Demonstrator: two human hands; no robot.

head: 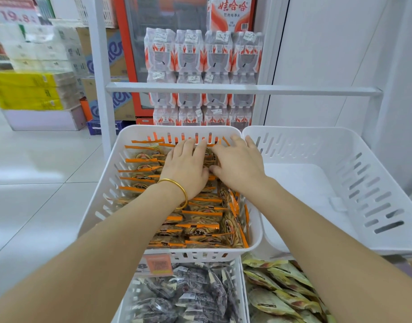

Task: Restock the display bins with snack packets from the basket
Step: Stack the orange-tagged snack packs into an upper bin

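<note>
In the head view, both your hands are down in the white bin (195,254) at the top left of the rack. This bin is packed with orange snack packets (200,220). They lie in rows, and some at the right side stand on their edges.

Your left hand (185,169) lies flat on top of the packets near the back of the bin. Its fingers are stretched out and press down. They are not curled round any packet. A gold bangle (177,194) sits on that wrist.

Your right hand (240,166) lies flat just beside the left one, and the two hands touch in the middle. Its fingers are spread out too, and the tips reach the far wall of the bin. It holds nothing.

A second white bin (363,183) stands right next to the first one, touching its right side.

Below, two more bins peek out. The left one holds dark packets (188,297) and has an orange price tag (157,264) on the bin above it. The right one holds yellow-green packets (277,287).

Behind the rack, packs of water bottles (205,66) are stacked high. A white bar (223,89) of the rack runs across in front of them. Far left, yellow packs (25,92) sit in a pile on the floor.
</note>
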